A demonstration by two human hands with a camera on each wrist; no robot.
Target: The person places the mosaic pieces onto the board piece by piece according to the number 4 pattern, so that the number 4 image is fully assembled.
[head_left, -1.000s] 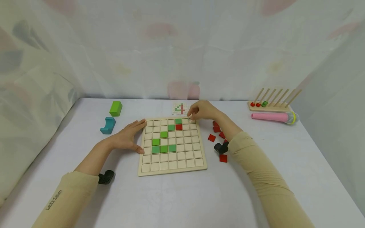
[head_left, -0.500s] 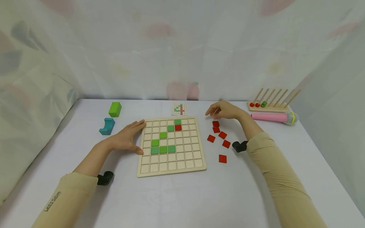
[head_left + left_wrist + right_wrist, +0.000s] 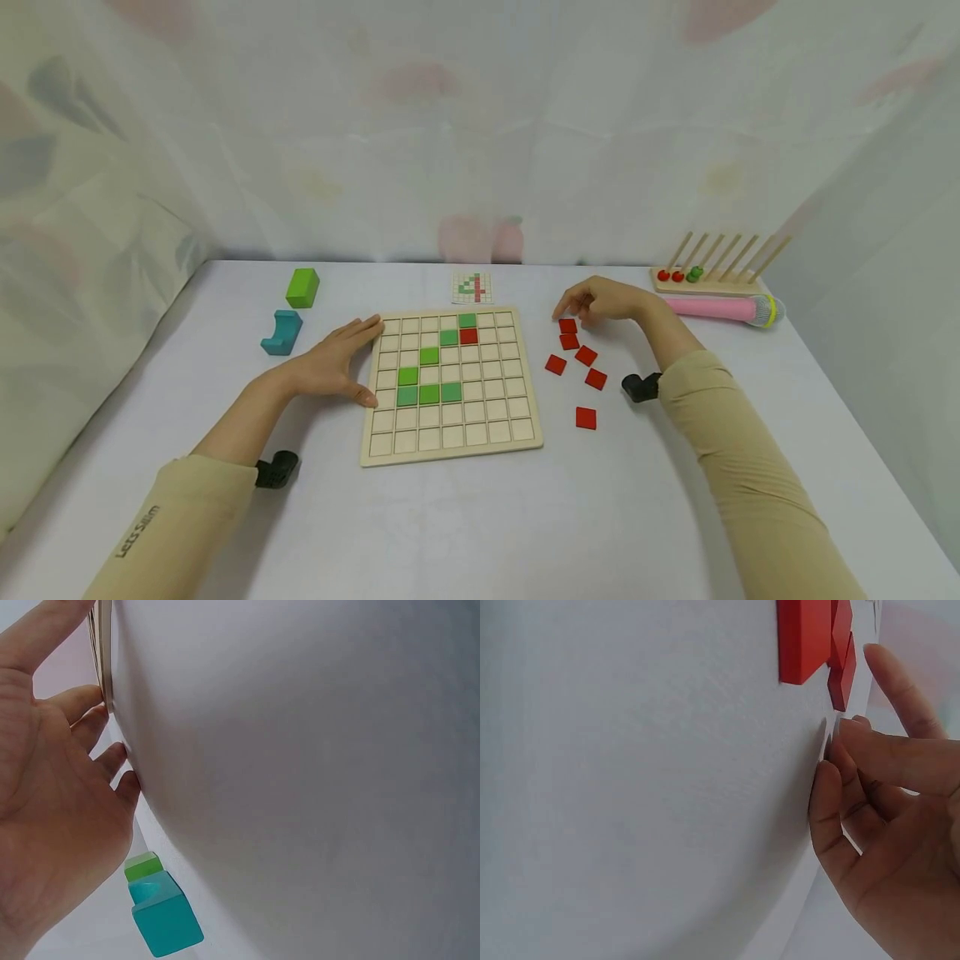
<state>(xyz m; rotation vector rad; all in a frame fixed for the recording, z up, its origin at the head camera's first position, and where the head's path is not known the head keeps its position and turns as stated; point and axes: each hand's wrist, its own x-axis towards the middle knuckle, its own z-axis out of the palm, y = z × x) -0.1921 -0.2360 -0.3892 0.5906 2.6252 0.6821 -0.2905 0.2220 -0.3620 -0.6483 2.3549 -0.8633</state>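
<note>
The left hand (image 3: 333,362), spread wide, touches the board (image 3: 477,371); red tiles (image 3: 586,356) lie beside the right hand (image 3: 602,300). Its grip I cannot tell.

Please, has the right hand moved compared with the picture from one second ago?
Yes. In the head view, the right hand has shifted rightward, away from the small pattern card, toward the red tiles.

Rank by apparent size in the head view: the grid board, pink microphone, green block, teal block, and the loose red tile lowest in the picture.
Grid board
Pink microphone
Green block and teal block: too alike to rank
Loose red tile
</note>
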